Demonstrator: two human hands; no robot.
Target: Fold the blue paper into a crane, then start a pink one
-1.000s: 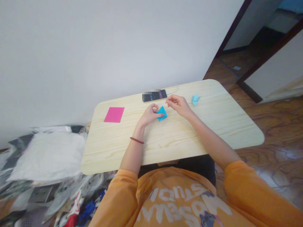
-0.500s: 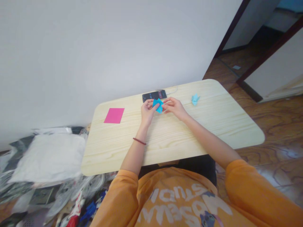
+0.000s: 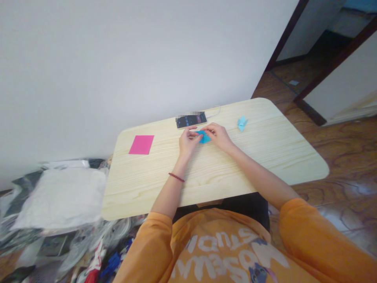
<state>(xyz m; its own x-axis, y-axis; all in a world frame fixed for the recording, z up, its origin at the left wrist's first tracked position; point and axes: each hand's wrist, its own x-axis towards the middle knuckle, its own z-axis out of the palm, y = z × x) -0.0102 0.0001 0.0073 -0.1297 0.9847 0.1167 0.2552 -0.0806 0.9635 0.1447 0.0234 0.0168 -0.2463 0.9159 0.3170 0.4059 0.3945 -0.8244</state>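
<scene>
A piece of folded blue origami paper is between my two hands, over the middle of the table. My left hand pinches its left side with thumb and fingers. On the other side, the fingers of my right hand close on the paper's upper right edge. The fingers hide parts of the folds. To the right lies a small light-blue folded paper figure, apart from my hands. A flat pink square of paper rests on the left part of the table.
A phone with a lit screen and a white cable lies just beyond my hands, near the wall. The pale wooden table has rounded corners. Plastic-wrapped bundles are piled at the lower left.
The blue paper has moved slightly right and lower, and now looks flatter and wider. My left hand has shifted right with it; my right hand now grips its edge.
</scene>
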